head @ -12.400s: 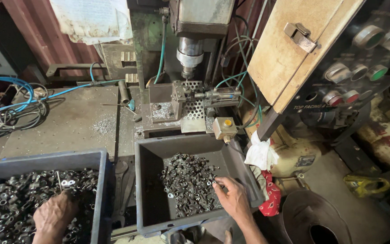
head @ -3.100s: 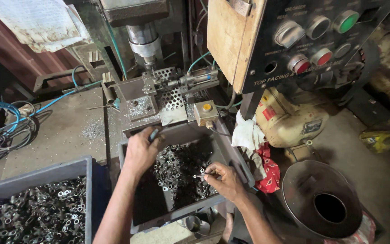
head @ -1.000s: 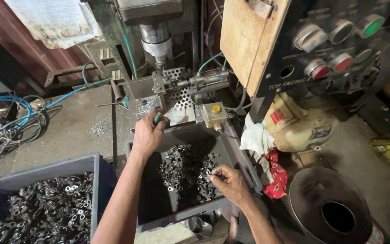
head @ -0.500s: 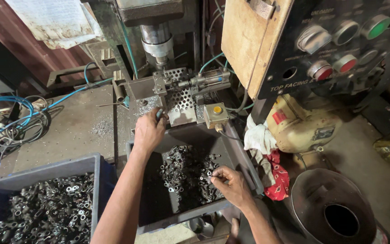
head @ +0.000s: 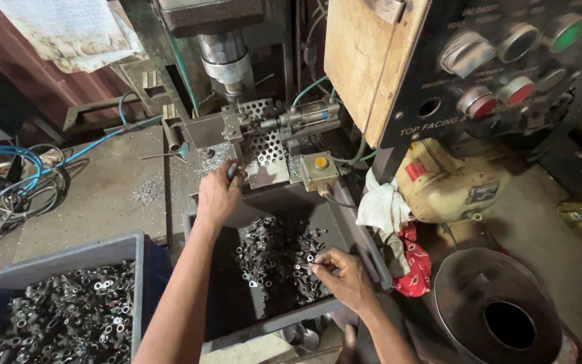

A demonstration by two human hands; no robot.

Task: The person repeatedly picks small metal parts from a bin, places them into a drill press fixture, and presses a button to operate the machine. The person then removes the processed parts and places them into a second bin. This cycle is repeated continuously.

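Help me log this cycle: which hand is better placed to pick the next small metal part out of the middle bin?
Right. The right hand rests on the metal parts in the grey bin, fingertips among them. The left hand is up at the machine fixture.

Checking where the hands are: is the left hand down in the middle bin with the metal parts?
No, the left hand is up at the machine fixture, past the bin's far rim.

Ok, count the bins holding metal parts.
2. One grey bin sits at lower left, full of small metal parts. The other bin is below the drill press, where the right hand picks; the left hand reaches above it.
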